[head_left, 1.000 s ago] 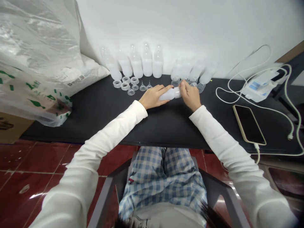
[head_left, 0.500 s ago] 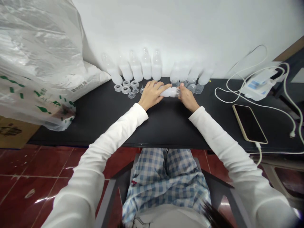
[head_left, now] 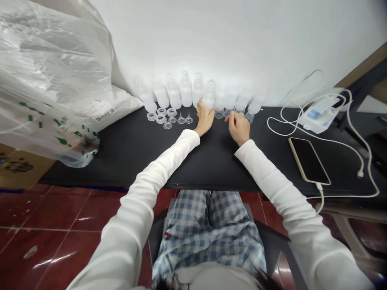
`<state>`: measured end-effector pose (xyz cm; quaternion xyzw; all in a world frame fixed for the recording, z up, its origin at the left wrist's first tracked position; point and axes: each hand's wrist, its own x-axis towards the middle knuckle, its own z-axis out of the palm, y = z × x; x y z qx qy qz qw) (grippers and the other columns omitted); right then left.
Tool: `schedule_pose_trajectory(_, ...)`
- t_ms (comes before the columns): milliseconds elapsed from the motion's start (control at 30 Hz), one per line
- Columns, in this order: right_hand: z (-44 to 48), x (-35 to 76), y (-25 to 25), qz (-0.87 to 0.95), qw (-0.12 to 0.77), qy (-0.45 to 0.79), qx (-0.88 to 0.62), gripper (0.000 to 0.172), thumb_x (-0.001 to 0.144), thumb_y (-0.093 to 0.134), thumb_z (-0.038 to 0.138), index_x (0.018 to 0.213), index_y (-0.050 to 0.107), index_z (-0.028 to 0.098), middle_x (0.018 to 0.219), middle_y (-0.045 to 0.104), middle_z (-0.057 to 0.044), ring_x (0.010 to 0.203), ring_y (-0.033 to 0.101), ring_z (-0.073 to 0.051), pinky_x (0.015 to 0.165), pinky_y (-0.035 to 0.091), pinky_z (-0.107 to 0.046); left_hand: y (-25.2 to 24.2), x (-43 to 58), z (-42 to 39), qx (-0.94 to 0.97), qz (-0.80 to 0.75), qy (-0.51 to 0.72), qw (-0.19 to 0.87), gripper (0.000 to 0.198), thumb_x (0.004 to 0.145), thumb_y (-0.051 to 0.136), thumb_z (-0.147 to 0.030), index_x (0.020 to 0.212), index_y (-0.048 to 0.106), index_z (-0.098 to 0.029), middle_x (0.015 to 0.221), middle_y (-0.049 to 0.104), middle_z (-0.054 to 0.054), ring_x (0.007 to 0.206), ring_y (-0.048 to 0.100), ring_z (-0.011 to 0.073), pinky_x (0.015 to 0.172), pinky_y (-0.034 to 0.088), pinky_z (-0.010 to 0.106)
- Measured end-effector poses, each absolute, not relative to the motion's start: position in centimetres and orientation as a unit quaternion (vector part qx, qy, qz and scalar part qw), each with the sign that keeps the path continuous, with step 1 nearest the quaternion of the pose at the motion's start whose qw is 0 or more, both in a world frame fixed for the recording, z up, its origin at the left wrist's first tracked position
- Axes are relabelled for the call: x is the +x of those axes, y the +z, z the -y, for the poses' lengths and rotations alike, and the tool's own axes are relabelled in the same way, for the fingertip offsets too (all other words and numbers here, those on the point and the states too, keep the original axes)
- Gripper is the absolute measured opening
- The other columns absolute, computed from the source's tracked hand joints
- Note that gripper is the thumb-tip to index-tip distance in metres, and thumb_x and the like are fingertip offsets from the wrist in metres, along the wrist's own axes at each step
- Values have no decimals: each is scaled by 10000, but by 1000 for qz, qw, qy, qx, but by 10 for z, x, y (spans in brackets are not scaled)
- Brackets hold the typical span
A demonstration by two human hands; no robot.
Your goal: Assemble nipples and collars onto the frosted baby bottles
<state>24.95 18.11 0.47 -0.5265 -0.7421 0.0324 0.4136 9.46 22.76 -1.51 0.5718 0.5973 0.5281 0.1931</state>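
Observation:
My left hand (head_left: 204, 119) reaches to the back of the black table (head_left: 136, 149), its fingers wrapped round the base of a capped translucent baby bottle (head_left: 209, 93). That bottle stands upright at the right end of a row of several capped bottles (head_left: 173, 94) against the white wall. My right hand (head_left: 239, 127) rests on the table a little to the right, fingers curled, its tips beside small clear parts (head_left: 229, 111); whether it holds one is hidden. Behind it stand several uncapped bottles (head_left: 243, 102).
Loose clear rings and teats (head_left: 165, 117) lie left of my left hand. A big plastic bag (head_left: 51, 80) fills the table's left end, above a cardboard box (head_left: 15, 169). A phone (head_left: 308, 161) on a cable and a white charger (head_left: 317, 114) lie at the right.
The bottle that both hands held lying sideways now stands upright in the back row, carried there by my left hand. My right hand has come off it and dropped to the table.

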Motion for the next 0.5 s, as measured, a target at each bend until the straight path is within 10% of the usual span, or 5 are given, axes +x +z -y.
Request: schedule_pose_trajectory(500, -189, 254, 4, 726, 382, 16, -571, 545, 1059, 225, 470, 702, 552, 220, 798, 672, -108, 934, 637, -273, 784, 453, -392, -7, 116, -258, 528, -715, 443, 114, 393, 1003, 575, -305, 1263, 503, -20, 1395, 490, 307, 1391, 497, 374, 1183, 404, 536)
